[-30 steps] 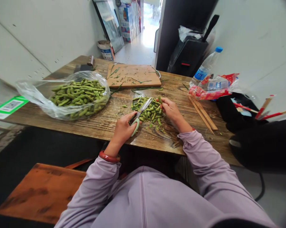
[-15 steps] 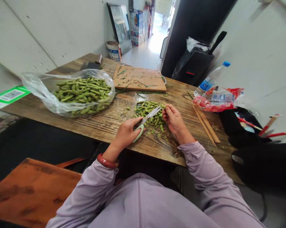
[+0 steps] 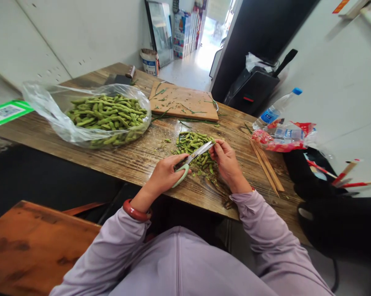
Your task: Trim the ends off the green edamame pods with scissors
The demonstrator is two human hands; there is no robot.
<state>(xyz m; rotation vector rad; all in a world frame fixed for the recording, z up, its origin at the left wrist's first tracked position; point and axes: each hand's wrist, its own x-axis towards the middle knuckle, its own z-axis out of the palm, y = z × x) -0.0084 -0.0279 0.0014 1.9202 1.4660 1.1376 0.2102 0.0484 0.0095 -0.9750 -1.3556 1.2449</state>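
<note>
My left hand (image 3: 165, 174) is closed round the green handles of a pair of scissors (image 3: 192, 159), whose blades point up and right. The blade tips meet a green bean pod pinched in my right hand (image 3: 224, 158), held just above a small pile of cut pods (image 3: 194, 142) on the wooden table (image 3: 136, 158). A clear plastic bag (image 3: 49, 117) full of whole green pods (image 3: 107, 115) lies to the left on the table.
A wooden cutting board (image 3: 182, 102) with green scraps lies behind the pile. To the right are wooden chopsticks (image 3: 267, 166), a red plastic bag (image 3: 277, 137) and a water bottle (image 3: 276, 109). A black bag (image 3: 336, 205) sits at far right, a wooden stool (image 3: 34, 246) lower left.
My hands have stayed at the pile; the right hand has brought a pod to the scissor tips. The camera has shifted, so everything sits slightly lower and to the right.
</note>
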